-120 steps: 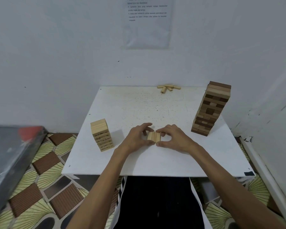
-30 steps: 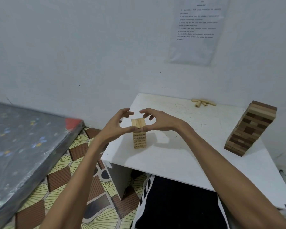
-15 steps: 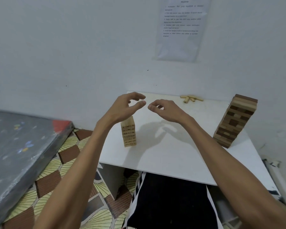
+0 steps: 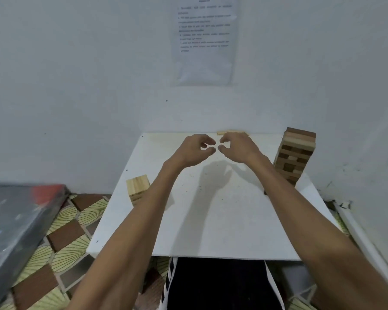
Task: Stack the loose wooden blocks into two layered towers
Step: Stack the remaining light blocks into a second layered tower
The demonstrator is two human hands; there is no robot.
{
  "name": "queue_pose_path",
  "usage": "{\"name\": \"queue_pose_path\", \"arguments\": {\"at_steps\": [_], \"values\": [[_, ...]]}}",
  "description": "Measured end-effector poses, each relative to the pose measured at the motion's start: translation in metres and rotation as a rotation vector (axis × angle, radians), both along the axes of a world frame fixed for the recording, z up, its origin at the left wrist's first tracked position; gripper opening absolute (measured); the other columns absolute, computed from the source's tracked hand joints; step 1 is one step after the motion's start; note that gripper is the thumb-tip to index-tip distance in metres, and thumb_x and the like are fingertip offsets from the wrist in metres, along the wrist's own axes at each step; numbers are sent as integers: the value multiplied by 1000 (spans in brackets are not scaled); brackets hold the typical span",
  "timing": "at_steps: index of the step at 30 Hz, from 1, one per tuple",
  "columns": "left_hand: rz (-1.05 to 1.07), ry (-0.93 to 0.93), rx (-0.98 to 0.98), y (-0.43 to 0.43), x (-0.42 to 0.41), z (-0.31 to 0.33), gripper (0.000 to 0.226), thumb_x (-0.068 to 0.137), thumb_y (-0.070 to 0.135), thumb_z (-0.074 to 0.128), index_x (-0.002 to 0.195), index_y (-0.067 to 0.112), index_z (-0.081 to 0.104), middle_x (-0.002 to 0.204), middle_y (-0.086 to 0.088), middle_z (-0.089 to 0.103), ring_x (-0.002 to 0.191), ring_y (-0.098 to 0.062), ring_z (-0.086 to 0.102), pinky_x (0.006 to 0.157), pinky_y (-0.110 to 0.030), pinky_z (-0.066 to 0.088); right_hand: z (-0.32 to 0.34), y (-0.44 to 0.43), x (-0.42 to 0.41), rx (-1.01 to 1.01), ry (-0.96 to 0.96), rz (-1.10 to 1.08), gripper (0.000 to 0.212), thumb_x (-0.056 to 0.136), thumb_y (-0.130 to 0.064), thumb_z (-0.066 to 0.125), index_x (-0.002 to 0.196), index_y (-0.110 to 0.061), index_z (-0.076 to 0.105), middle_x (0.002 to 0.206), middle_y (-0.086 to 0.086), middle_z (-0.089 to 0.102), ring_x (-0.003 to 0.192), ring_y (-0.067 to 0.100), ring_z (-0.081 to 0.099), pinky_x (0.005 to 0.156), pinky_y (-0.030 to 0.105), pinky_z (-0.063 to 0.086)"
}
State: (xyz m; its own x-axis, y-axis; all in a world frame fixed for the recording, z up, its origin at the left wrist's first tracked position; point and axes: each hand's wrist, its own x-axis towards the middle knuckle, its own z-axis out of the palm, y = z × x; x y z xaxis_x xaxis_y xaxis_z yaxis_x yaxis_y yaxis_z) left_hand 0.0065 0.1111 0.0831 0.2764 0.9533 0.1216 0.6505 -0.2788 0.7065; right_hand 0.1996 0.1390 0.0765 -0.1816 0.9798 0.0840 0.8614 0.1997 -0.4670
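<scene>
The loose blocks (image 4: 233,131) are seen at the far edge of the table (image 4: 211,220), long axis across it, just beyond the nearer right hand (image 4: 239,149). It and the left hand (image 4: 194,149) are held empty, loosely curled.

I can read nothing here. The printed sheet (image 4: 203,41) on the far wall (image 4: 76,63) carries several lines of text, all too blurred. The dark marks on the pale block tower (image 4: 137,189), near left, are illegible too.

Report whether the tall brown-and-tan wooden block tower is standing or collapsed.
Standing. The tall brown-and-tan wooden block tower has its layers stacked in one column on the white table, though it appears tilted.
</scene>
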Motion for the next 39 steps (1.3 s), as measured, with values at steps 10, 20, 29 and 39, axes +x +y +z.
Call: {"name": "queue_pose_path", "arguments": {"at_steps": [10, 20, 29, 39], "values": [[1, 48, -83, 111, 39, -34, 32, 96, 21, 63, 127, 12, 68, 130, 1, 68, 110, -16, 64, 95, -27, 49, -22, 79, 11, -42, -80, -158, 36, 98, -28, 63, 129, -11, 66, 130, 10, 64, 124, 29, 57, 90, 37, 49], [116, 175, -61, 218, 68, -83, 44, 92, 9, 56, 135, 6, 60, 137, -11, 61, 125, -29, 56, 101, -39, 48, -89, 162, -6, -107, -68, -442, 44, 102, -43, 53, 131, -10, 60, 136, 13, 51, 130, 35, 43, 96, 45, 48], [78, 356, 133, 229, 71, -114, 44, 95, 11, 51, 138, 12, 60, 142, -7, 53, 126, -29, 49, 94, -44, 48, -115, 167, -11, 72, -24, -546, 35, 100, -36, 55, 121, -10, 64, 124, 11, 62, 120, 31, 49, 83, 41, 41], [203, 388, 170, 204, 74, -126, 20, 97, 12, 51, 113, 12, 63, 123, -4, 61, 113, -28, 53, 86, -38, 37, -108, 123, 8, -39, -80, -483, 38, 94, -30, 64, 125, -9, 57, 124, 11, 56, 118, 31, 48, 79, 38, 45]]}}
